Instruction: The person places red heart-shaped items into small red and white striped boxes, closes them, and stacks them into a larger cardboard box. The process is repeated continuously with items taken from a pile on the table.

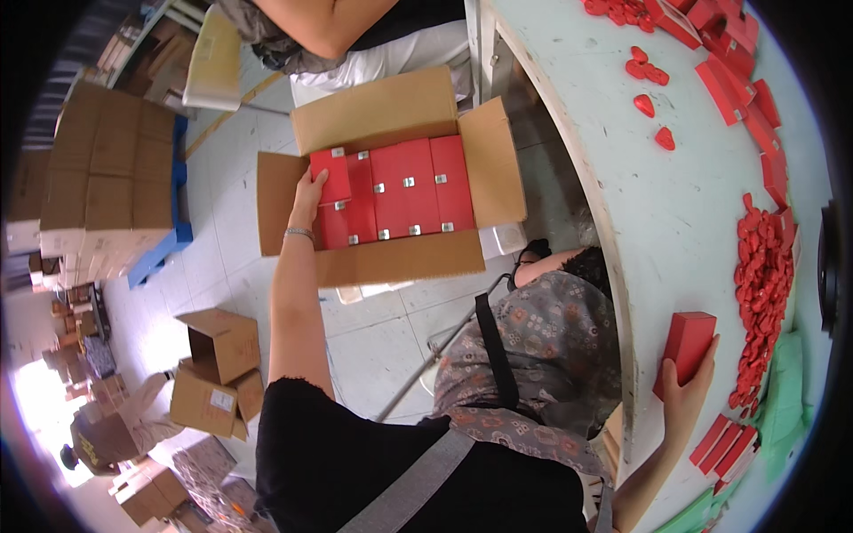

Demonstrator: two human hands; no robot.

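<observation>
My left hand (311,186) grips a red box (330,178) at the upper left of the rows of red boxes (400,186) inside an open cardboard carton (471,163). Small silvery tabs show on these boxes. At the right, my right hand (689,382) is closed round a longer red box (690,342) at the near part of the pale, worn table (657,222). Beside it lies a long heap of small red wrapped pieces (760,302), with several red boxes (724,449) below them.
More red boxes (724,84) line the table's far edge. Stacked cartons (111,169) stand on a blue pallet at left, above loose cartons (218,355). A co-worker's arm (315,27) is at the top, another person (111,426) at lower left. A metal pole (400,391) crosses below the carton.
</observation>
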